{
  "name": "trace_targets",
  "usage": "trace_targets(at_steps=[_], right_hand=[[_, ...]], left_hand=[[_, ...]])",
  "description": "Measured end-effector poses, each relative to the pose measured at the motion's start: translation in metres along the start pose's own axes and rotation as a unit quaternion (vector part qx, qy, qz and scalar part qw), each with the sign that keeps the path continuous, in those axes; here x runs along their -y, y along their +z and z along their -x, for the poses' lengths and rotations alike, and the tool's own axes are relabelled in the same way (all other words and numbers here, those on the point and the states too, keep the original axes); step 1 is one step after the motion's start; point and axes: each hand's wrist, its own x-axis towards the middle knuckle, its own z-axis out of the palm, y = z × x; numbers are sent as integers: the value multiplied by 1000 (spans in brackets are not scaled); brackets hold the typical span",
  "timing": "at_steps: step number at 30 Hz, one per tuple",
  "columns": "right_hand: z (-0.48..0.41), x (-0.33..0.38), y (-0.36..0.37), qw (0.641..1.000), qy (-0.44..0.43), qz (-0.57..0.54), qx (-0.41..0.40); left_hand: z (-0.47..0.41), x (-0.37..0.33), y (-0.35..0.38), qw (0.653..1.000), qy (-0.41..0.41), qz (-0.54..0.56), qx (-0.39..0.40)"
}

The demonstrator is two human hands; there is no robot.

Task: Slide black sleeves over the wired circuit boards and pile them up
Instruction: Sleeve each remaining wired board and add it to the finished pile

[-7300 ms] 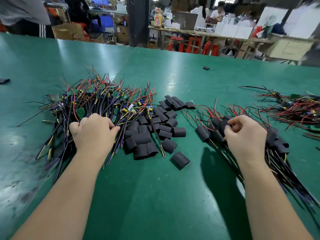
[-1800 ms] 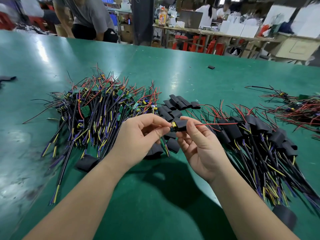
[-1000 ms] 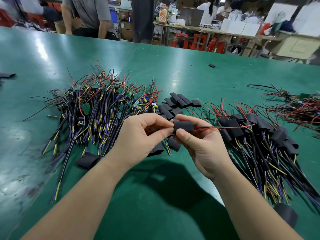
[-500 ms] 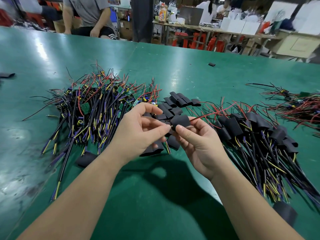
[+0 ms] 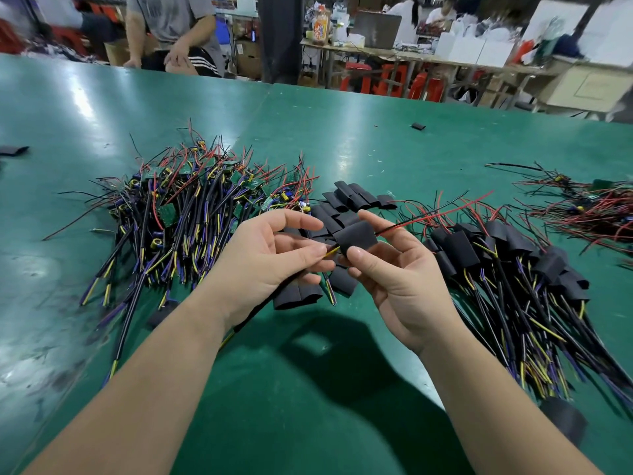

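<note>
The right hand [image 5: 400, 279] pinches a sleeve [image 5: 356, 236] between thumb and forefinger; the left hand [image 5: 270, 258] pinches the cable [image 5: 329, 252] leaving its near end. The board inside is hidden (only red wires [image 5: 428, 217] show beyond). Below lie loose sleeves [image 5: 346, 202] mid-table [image 5: 342, 389], bare boards [image 5: 191, 214] leftward, and the sleeved pile [image 5: 513, 262] rightward, its cables running out of view.

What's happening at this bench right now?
A person is sleeving wired circuit boards by hand. The right hand pinches a black sleeve between thumb and fingers, while the left hand pinches the cable coming out of its near end; red wires stick out the far end. On the green table, bare boards are piled at left, loose sleeves in the middle, sleeved ones at right.
</note>
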Motion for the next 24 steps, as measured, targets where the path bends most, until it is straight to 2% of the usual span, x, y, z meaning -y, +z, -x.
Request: trace_targets(at_steps=[5,13,19,22,24], right_hand=[[1,0,3,1000,-4,11,-8],[1,2,5,996,28,-83,-34],[1,3,6,993,48,-94,-49],[-5,12,6,983,50,-158,-82],[-11,21,2,979,35,-148,-139]], left_hand=[[1,0,1,1000,3,-3,1],[3,-4,3,1000,6,23,-2],[4,-3,6,1000,-8,25,2],[2,-3,6,999,-34,38,-2],[-1,-4,2,997,-49,46,-34]])
